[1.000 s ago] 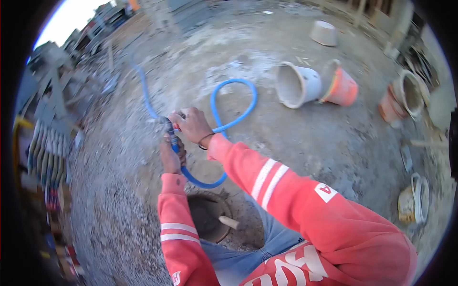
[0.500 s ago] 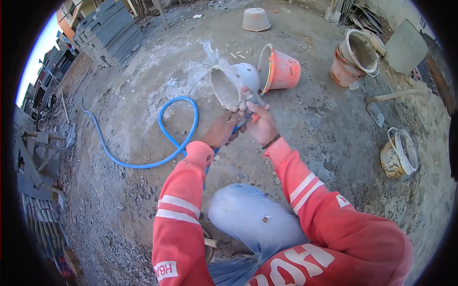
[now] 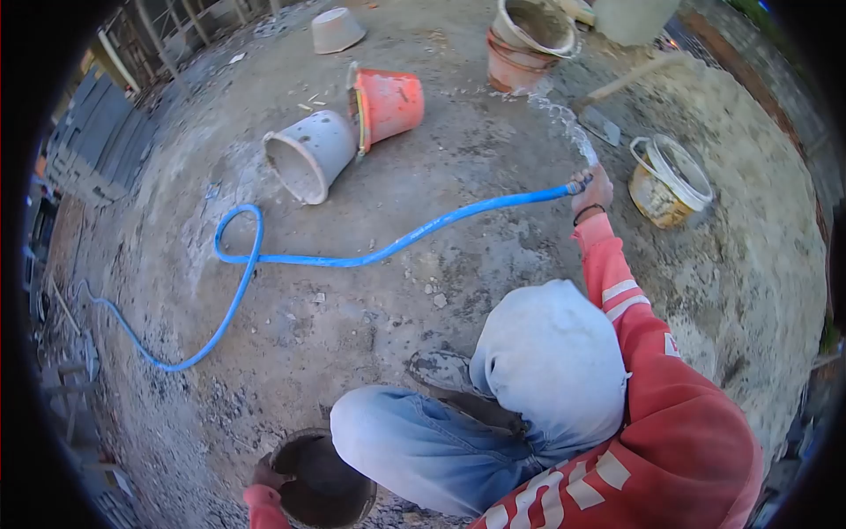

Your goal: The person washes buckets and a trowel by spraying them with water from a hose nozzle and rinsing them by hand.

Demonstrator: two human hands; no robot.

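At the right, my right hand [image 3: 597, 189] is closed around the end of a blue hose [image 3: 423, 231], and water [image 3: 564, 119] sprays from it away from me. The hose runs left across the ground into a loop. Low in the view, my left hand [image 3: 269, 476] grips the rim of a dark round bucket [image 3: 330, 520] beside my bent leg; its fingers are partly hidden. A whitish bucket [image 3: 330, 145] lies on its side, mouth toward me, against a tipped red bucket [image 3: 392, 106].
A dirty white bucket [image 3: 656, 198] stands just right of my right hand. Stacked buckets [image 3: 511, 66] and a hoe [image 3: 602, 126] are beyond the spray. An upturned tub [image 3: 337, 33] sits at the back, grey blocks [image 3: 97, 132] at the far left. The ground is rough.
My hands have parted. The right one has swung right with the hose, stretching it across the ground; the left has dropped to the dark bucket. The view has turned right.
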